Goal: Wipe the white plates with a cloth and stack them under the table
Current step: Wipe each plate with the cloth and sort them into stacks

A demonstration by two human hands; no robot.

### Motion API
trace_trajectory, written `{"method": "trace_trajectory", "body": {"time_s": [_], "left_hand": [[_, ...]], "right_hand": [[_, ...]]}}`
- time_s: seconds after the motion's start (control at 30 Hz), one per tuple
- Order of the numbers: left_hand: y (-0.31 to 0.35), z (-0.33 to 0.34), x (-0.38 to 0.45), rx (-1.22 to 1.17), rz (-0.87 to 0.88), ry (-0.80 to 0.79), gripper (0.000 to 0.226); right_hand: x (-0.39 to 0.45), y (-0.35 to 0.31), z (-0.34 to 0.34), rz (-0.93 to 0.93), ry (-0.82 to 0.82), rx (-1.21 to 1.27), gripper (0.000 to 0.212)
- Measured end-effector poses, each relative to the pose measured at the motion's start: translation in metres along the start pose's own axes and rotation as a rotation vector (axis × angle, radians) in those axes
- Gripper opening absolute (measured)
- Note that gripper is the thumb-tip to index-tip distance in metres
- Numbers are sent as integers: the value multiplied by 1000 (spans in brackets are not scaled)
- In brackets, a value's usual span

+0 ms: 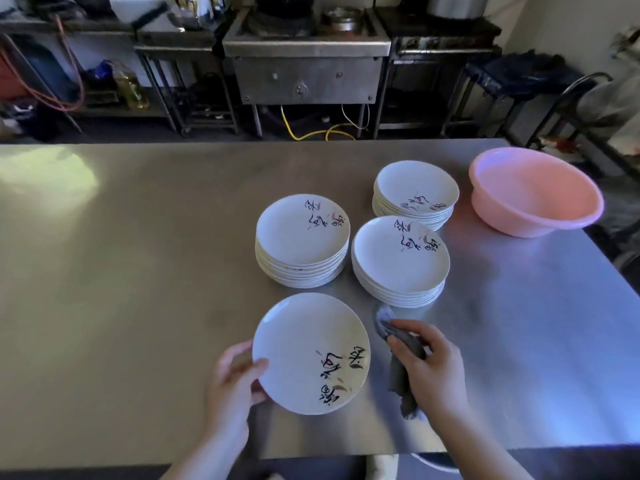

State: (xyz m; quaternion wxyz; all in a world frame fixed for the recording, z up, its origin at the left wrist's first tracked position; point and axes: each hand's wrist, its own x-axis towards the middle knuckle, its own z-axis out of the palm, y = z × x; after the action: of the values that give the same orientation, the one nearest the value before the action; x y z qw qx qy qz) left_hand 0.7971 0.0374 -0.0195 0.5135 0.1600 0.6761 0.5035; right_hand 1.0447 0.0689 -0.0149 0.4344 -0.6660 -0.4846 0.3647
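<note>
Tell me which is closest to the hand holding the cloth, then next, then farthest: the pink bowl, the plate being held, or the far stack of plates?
1. Held plate, just left of the right hand.
2. Far stack, behind.
3. Pink bowl, far right corner.

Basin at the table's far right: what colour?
Pink basin, plain with no pattern, seen in the head view.

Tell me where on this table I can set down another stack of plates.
The steel table is bare left of the left plate stack, out to its left edge. Another bare strip lies below the pink basin, right of the right hand. Crowded: the three stacks, closely grouped, and the near edge where the left hand holds a plate.
</note>
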Motion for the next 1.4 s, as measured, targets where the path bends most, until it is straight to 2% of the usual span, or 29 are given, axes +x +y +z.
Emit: {"method": "trace_trajectory", "body": {"time_s": [0.27,0.37,0.43,0.47,0.57,0.6,0.67,0.8,0.93,1.03,1.1,1.17,1.23,1.33,1.4], "left_hand": [[-21,-13,15,77,22,-20,30],[-30,-25,24,341,131,-48,30],[-29,-33,27,548,230,-108,35],[-27,-37,28,642,294,-121,49],[-22,-43,32,879,414,-257,115],[-21,-43,35,951,422,-347,130],[-24,-43,41,1059,434,-468,145],[-28,-43,48,1085,460,-481,148],[-30,-42,47,1053,460,-476,147],[-31,-42,46,1078,460,-441,147],[-32,-43,48,1105,486,-430,149],[-31,-43,49,1129,504,-423,150],[-30,-43,48,1134,514,-423,148],[-30,-43,45,1143,514,-416,145],[-30,-44,42,1150,517,-410,144]], "right_hand": [[-38,12,37,15,-6,-23,30],[-46,10,47,1,-14,-34,30],[-46,8,53,-88,-19,-87,30],[-45,8,56,-144,-32,-129,30],[-38,11,67,-284,-129,-304,27],[-35,14,71,-323,-164,-390,26],[-31,21,80,-439,-198,-594,27],[-21,27,90,-599,-184,-805,24],[-2,25,125,-578,-193,-813,21],[-8,24,150,-669,-389,-688,31],[-23,28,141,-777,-556,-628,30],[-31,33,117,-851,-643,-606,25],[-22,41,94,-851,-576,-625,24],[4,46,90,-720,-416,-670,30],[9,44,98,-719,-448,-685,30]]}}
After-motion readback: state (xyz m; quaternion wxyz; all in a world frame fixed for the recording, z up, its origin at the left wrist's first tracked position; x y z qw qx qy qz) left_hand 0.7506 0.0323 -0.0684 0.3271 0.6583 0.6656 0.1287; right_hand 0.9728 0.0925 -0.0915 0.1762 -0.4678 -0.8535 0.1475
